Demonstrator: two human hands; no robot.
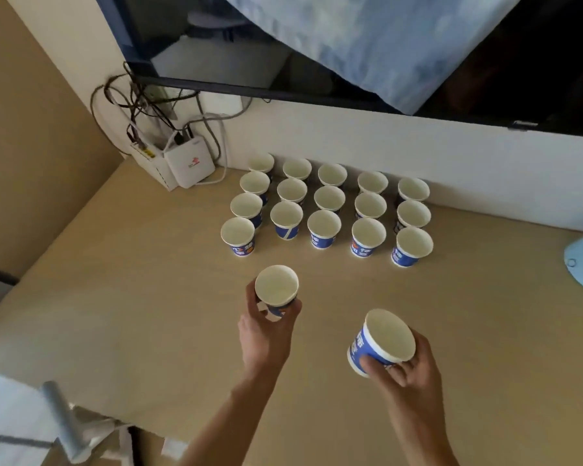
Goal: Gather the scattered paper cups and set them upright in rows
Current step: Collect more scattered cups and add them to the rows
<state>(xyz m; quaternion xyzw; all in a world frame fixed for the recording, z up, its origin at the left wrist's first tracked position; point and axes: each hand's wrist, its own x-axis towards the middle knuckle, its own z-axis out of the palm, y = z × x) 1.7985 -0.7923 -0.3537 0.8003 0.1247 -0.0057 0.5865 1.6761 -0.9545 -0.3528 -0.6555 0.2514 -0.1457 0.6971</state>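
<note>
Most of the job looked done. Many paper cups (323, 225) stood upright in neat rows at the back of the worktop (148, 297). The left hand (266, 331) had its fingers curled round an upright cup (276, 285). The right hand (408, 364) gripped a tilted cup (381, 341). Only those two seemed left to place.

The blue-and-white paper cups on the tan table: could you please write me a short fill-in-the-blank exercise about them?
The left hand and the right hand together grip ___ blue-and-white paper cups.
The upright rows on the tan table hold ___ cups altogether.
The leftmost column holds ___ cups; every other column holds three.
The white router box stands to the rows' ___.
Missing words: two; sixteen; four; left.
</note>
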